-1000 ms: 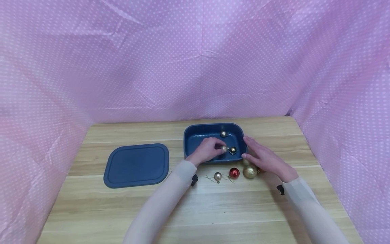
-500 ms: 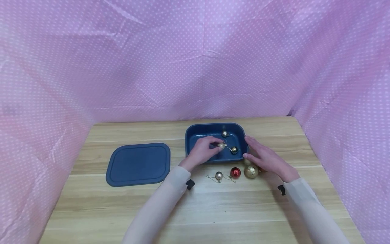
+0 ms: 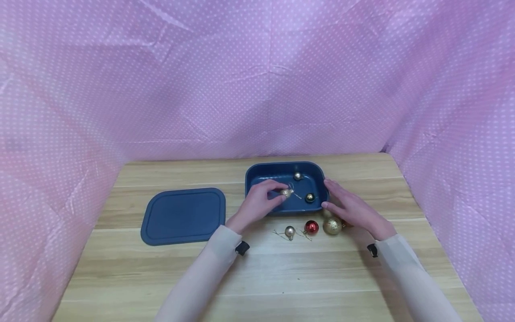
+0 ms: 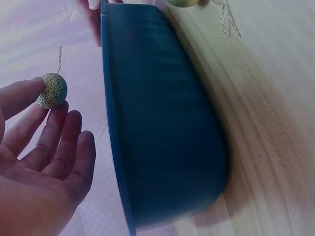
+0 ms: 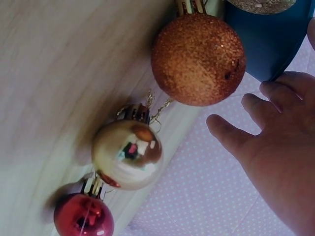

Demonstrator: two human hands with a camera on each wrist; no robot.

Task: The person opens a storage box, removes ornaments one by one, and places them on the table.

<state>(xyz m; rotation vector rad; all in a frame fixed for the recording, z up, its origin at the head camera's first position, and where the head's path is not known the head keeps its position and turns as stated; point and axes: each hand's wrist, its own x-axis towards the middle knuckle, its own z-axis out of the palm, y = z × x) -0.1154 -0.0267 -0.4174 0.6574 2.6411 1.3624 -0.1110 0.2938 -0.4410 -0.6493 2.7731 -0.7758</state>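
My left hand (image 3: pixel 257 202) pinches a small gold glitter bauble (image 4: pixel 53 91) between thumb and fingertips, its thread loop hanging free. In the left wrist view the bauble is beyond the rim of the dark blue box (image 4: pixel 157 118); in the head view it hangs over the box's middle. My right hand (image 3: pixel 355 208), fingers extended, touches the box's right rim. Inside the box lie two small baubles, a gold one (image 3: pixel 297 176) at the back and a darker gold one (image 3: pixel 309 197) nearer the right hand.
Left of the box lies a flat blue lid (image 3: pixel 183 216). In front of the box are a small gold bauble (image 3: pixel 289 231), a red bauble (image 3: pixel 311 227) and a larger gold glitter bauble (image 3: pixel 331 226). An orange glitter bauble (image 5: pixel 198 60) lies below my right hand. Pink dotted cloth (image 3: pixel 257 80) surrounds the table.
My left hand has drawn the glitter bauble leftward, away from the darker gold one in the box. My right hand stays at the rim.
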